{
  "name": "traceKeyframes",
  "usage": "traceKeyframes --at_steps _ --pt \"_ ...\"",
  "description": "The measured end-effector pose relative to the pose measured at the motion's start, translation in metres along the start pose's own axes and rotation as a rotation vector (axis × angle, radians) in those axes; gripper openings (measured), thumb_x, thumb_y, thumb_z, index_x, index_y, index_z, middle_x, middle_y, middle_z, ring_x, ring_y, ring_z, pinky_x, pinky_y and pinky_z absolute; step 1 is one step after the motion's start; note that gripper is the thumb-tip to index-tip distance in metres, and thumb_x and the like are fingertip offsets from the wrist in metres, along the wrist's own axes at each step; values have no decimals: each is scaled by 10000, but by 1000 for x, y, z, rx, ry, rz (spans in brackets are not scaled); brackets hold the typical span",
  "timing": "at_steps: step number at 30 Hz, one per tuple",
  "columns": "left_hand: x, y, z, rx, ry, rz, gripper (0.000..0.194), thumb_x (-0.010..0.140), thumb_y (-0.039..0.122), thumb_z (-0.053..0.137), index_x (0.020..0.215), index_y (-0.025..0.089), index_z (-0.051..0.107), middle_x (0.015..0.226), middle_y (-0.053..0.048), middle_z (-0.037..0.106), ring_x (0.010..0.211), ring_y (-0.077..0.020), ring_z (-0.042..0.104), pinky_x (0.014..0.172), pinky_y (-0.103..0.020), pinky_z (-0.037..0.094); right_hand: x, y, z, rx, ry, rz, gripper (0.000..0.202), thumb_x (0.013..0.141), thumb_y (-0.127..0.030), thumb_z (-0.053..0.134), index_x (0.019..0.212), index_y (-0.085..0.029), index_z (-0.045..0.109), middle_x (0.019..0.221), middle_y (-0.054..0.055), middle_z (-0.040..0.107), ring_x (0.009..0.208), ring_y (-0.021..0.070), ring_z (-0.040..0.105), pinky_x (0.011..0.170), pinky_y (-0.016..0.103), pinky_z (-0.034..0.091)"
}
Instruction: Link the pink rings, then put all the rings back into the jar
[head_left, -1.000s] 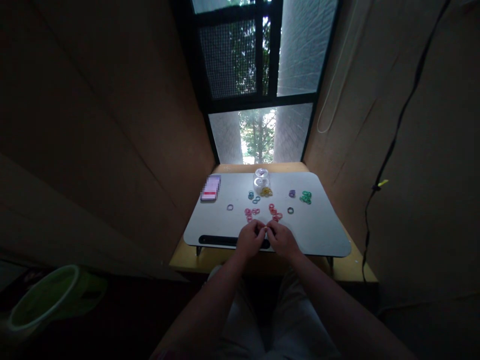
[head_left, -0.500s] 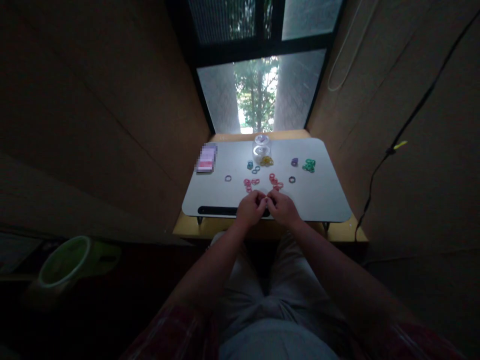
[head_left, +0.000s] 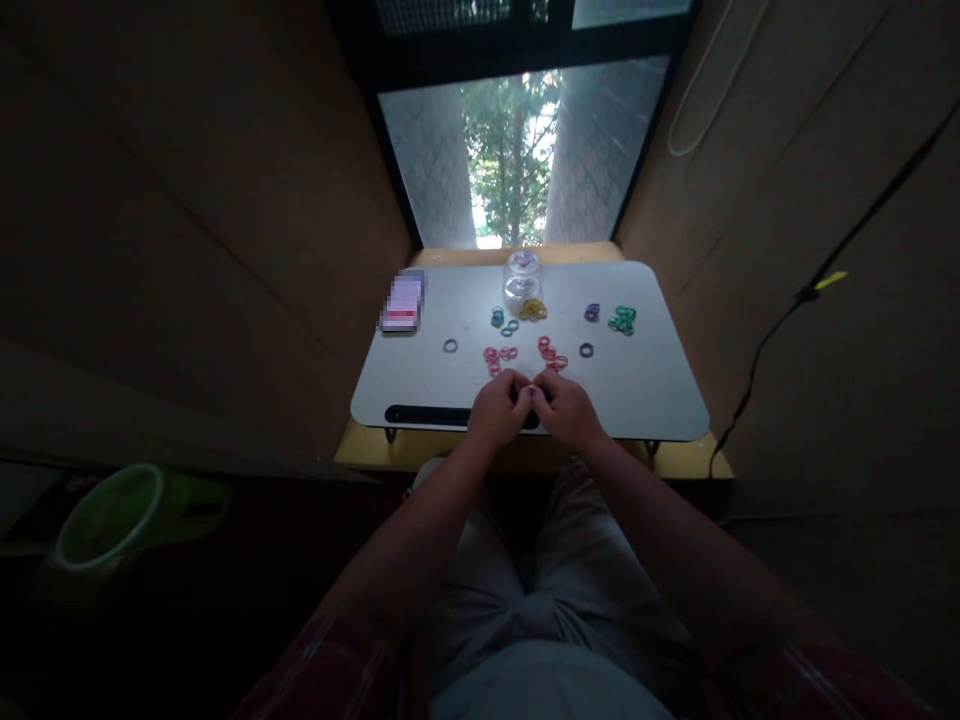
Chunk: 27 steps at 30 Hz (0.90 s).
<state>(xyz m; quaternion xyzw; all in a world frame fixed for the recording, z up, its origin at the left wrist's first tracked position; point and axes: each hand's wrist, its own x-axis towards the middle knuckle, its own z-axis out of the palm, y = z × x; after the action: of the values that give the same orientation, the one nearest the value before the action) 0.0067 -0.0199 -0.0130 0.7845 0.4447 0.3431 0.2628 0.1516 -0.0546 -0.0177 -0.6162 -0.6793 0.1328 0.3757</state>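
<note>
My left hand (head_left: 496, 408) and my right hand (head_left: 564, 406) meet over the front edge of the white lap table, fingertips pinched together. Between them is a small yellowish thing (head_left: 532, 386), mostly hidden by the fingers. Just beyond lie pink ring-shaped bands (head_left: 491, 355) on the left and red bands (head_left: 548, 353) on the right, like small hair ties. Farther back are teal bands (head_left: 498, 317), a yellow bunch (head_left: 533, 310), purple bands (head_left: 592, 312) and a green bunch (head_left: 623, 320). A single pale purple band (head_left: 450, 346) and a dark one (head_left: 586, 350) lie apart.
A clear jar (head_left: 523, 284) stands at the back of the white table (head_left: 637, 400), by the window. A phone (head_left: 403, 302) lies at the left edge. A black slot (head_left: 427, 415) runs along the front. On the lower left is a green bin (head_left: 112, 515); a dark cable (head_left: 757, 350) hangs at right.
The camera view has tilted slightly. Both hands stay pinched together at the table's front edge, and the yellowish thing between them shows a little more plainly. The bands on the table have not moved.
</note>
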Motion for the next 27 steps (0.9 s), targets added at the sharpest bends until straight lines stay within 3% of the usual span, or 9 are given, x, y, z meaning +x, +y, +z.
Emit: traceKeyframes --at_steps 8,27 --pt "-1 5 0 -34 2 -74 70 862 228 542 861 196 605 796 -10 654 726 -143 582 687 -262 433 -3 -4 -2 3 -6 27 122 862 -265 498 810 -206 592 695 10 604 628 146 512 603 254 328" --pt "-3 2 1 -63 36 -70 58 849 233 553 839 192 593 790 2 646 731 -135 585 695 -253 432 -5 -4 -2 22 9 9 112 866 -250 503 775 -216 558 678 -1 597 609 146 517 593 248 320"
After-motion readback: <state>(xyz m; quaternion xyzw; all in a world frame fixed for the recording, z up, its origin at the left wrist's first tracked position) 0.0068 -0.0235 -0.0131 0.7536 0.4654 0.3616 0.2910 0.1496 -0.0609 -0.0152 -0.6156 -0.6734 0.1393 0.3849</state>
